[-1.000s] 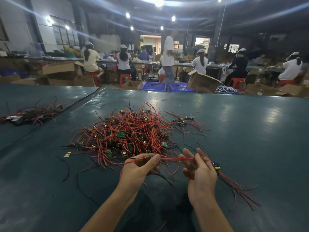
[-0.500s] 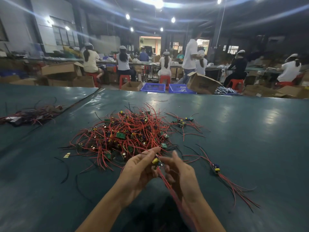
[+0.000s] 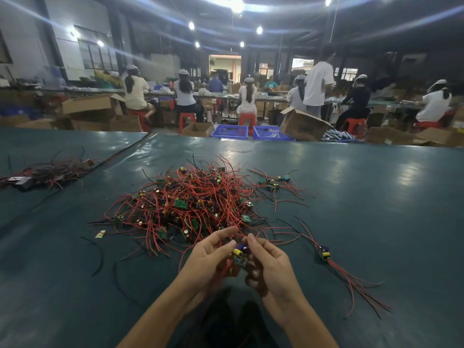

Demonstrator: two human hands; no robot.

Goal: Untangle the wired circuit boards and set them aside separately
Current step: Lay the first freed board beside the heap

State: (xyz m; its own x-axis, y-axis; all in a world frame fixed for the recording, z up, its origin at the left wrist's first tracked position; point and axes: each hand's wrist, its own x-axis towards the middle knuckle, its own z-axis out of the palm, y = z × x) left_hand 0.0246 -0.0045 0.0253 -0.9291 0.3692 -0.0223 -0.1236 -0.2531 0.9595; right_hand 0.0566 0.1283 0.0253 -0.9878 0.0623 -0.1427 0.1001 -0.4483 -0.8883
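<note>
A tangled heap of small green circuit boards with red and black wires (image 3: pixel 185 202) lies on the dark green table (image 3: pixel 364 209). Just in front of the heap, my left hand (image 3: pixel 208 259) and my right hand (image 3: pixel 270 264) hold one small circuit board (image 3: pixel 239 253) between them, its yellow and blue parts showing between the fingertips. Its red wires trail down under my palms, partly hidden. One separated board with long red wires (image 3: pixel 325 253) lies to the right of my hands. A few more separated boards (image 3: pixel 273 182) lie at the heap's far right.
Another bundle of wires (image 3: pixel 47 170) lies on the neighbouring table at the left. A small yellow scrap (image 3: pixel 101 233) and loose black wires lie left of the heap. Beyond the table's far edge stand cardboard boxes (image 3: pixel 305 125), blue crates (image 3: pixel 229 131) and several seated workers.
A second ago my hands were apart, stretching a red wire between them. They have since come together and now hold the small board close, slightly nearer to me.
</note>
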